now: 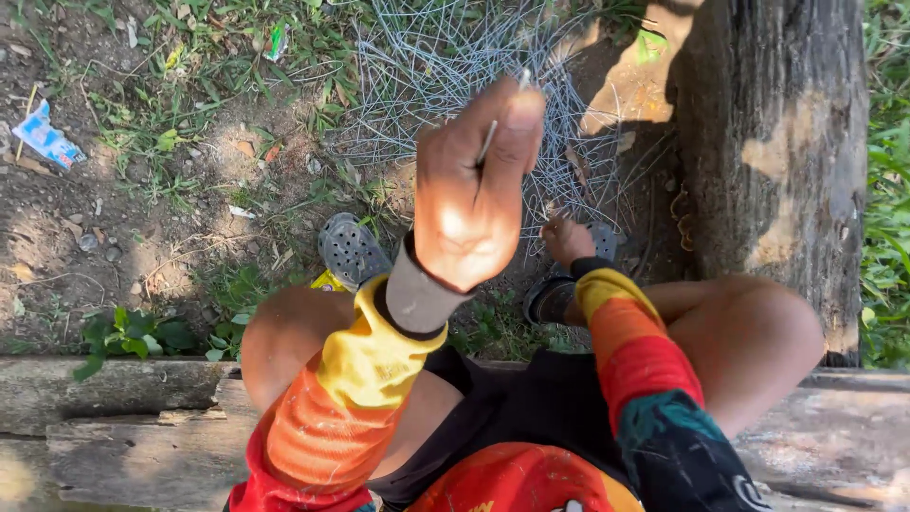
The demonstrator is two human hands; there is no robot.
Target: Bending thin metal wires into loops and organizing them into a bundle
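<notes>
Overhead, head view: left hand raised toward camera, fingers clenched around thin wire piece, tip poking out past thumb. Right hand low near ground, touching edge of tangled wire pile; whether its fingers are closed on anything, cannot tell. Wire pile lies on dirt and grass ahead of feet. Grey perforated clogs on both feet. Person sits on weathered wooden plank, knees apart. Tree trunk stands right. Blue-white litter scrap far left.
</notes>
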